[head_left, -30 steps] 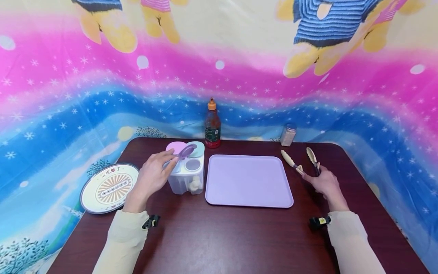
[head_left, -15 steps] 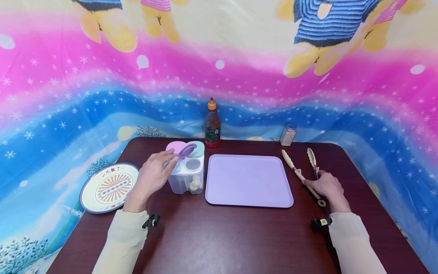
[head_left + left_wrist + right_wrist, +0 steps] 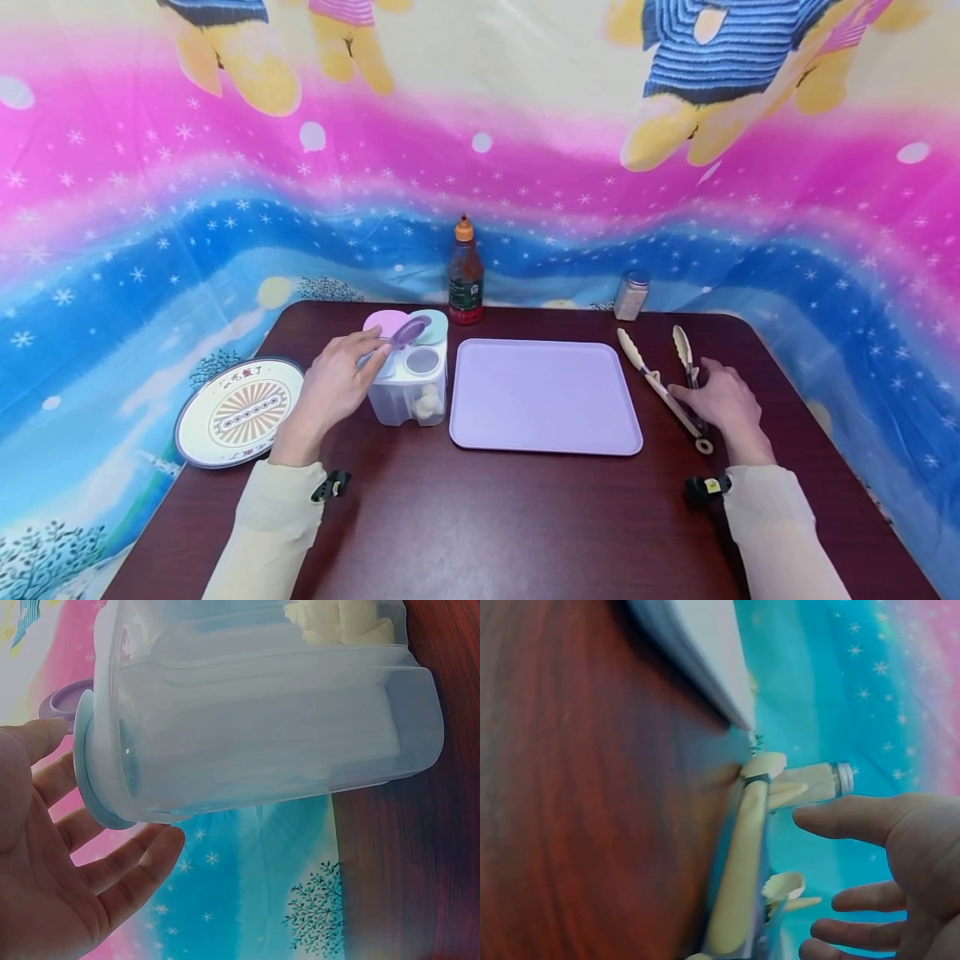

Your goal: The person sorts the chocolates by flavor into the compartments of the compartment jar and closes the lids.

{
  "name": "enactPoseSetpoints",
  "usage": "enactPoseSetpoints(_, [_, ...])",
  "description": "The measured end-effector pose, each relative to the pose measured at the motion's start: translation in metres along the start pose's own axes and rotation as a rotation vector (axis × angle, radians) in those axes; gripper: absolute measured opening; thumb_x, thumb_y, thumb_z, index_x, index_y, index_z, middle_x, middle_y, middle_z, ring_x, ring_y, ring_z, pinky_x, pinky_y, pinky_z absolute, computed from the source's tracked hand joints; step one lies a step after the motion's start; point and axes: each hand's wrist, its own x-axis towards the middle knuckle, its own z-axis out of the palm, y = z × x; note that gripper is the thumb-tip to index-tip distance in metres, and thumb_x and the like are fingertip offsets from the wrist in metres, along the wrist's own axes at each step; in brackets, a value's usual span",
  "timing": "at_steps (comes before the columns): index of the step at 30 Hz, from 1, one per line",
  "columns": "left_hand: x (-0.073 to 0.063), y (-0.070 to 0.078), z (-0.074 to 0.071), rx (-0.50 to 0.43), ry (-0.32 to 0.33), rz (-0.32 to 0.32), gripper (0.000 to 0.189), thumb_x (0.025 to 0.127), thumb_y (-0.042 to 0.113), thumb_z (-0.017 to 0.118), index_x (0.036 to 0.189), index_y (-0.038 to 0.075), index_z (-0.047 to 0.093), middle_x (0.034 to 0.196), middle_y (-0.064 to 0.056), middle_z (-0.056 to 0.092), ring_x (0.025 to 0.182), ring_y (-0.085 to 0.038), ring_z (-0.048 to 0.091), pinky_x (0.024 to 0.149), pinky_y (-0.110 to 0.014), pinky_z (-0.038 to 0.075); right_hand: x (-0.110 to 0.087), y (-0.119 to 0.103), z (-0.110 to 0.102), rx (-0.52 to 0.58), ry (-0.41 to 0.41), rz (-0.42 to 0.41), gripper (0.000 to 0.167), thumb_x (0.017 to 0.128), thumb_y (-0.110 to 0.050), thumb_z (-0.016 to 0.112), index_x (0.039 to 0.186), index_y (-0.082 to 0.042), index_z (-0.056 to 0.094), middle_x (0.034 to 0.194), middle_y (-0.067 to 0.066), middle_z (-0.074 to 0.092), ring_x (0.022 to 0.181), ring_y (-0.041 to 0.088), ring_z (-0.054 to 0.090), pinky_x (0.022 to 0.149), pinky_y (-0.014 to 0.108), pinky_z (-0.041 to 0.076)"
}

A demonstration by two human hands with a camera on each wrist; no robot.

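Note:
On the left of the table stands a clear multi-compartment storage box point(image 3: 392, 406) with coloured flip lids. My left hand point(image 3: 339, 375) pinches its raised purple lid point(image 3: 411, 331) with thumb and finger; the other fingers spread beside the light blue lid point(image 3: 91, 769) in the left wrist view. Below the uncovered round opening point(image 3: 423, 360), pale chunks point(image 3: 427, 403) show through the wall. My right hand point(image 3: 723, 404) hovers over the tongs point(image 3: 660, 390), fingers loose and holding nothing. The tongs lie spread on the table, cream tips pointing away; the hand covers part of one arm.
A lilac tray point(image 3: 546, 398) lies mid-table, right of the box. Behind it stand a sauce bottle point(image 3: 466, 283) and, further right, a small shaker jar point(image 3: 632, 297). A patterned plate point(image 3: 240, 412) sits at the left edge. A printed cloth point(image 3: 525, 192) hangs behind the table.
My right hand has lowered the tongs onto the table, let go and drawn slightly right, away from them. The left hand and the purple lid have stayed in place.

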Motion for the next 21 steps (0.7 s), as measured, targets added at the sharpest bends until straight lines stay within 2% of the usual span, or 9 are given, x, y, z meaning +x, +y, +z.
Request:
enactPoseSetpoints(5, [0.000, 0.000, 0.000, -0.002, -0.001, 0.001, 0.051, 0.105, 0.046, 0.045, 0.132, 0.007, 0.065, 0.151, -0.010, 0.051, 0.139, -0.037, 0.044, 0.110, -0.059, 0.039, -0.005, -0.012, -0.007, 0.004, 0.051, -0.045, 0.093, 0.086, -0.055, 0.069, 0.151, 0.001, 0.034, 0.135, 0.035, 0.043, 0.117, 0.056, 0.046, 0.085, 0.069, 0.042])
enactPoseSetpoints(12, [-0.001, 0.000, 0.000, 0.003, -0.008, -0.002, 0.052, 0.105, 0.046, 0.044, 0.132, 0.007, 0.065, 0.152, -0.011, 0.051, 0.139, -0.038, 0.043, 0.111, -0.059, 0.037, -0.013, -0.033, -0.012, 0.015, 0.060, -0.120, 0.088, 0.088, -0.055, 0.067, 0.149, 0.000, 0.038, 0.135, 0.036, 0.047, 0.117, 0.055, 0.049, 0.085, 0.069, 0.043])
enactPoseSetpoints(17, [-0.001, 0.000, 0.000, 0.008, -0.009, -0.004, 0.052, 0.105, 0.046, 0.044, 0.132, 0.007, 0.065, 0.152, -0.011, 0.051, 0.139, -0.038, 0.044, 0.111, -0.059, 0.038, -0.020, -0.051, -0.011, 0.064, 0.052, -0.200, 0.078, 0.091, -0.053, 0.065, 0.147, -0.004, 0.044, 0.135, 0.030, 0.055, 0.119, 0.047, 0.054, 0.087, 0.065, 0.043])
enactPoseSetpoints(21, [0.000, 0.000, 0.000, 0.006, -0.005, 0.001, 0.051, 0.105, 0.045, 0.045, 0.132, 0.007, 0.065, 0.151, -0.011, 0.051, 0.139, -0.038, 0.043, 0.112, -0.059, 0.037, -0.024, -0.066, -0.010, 0.110, 0.047, -0.250, 0.073, 0.092, -0.053, 0.064, 0.146, -0.006, 0.047, 0.134, 0.022, 0.060, 0.115, 0.039, 0.060, 0.087, 0.059, 0.045])
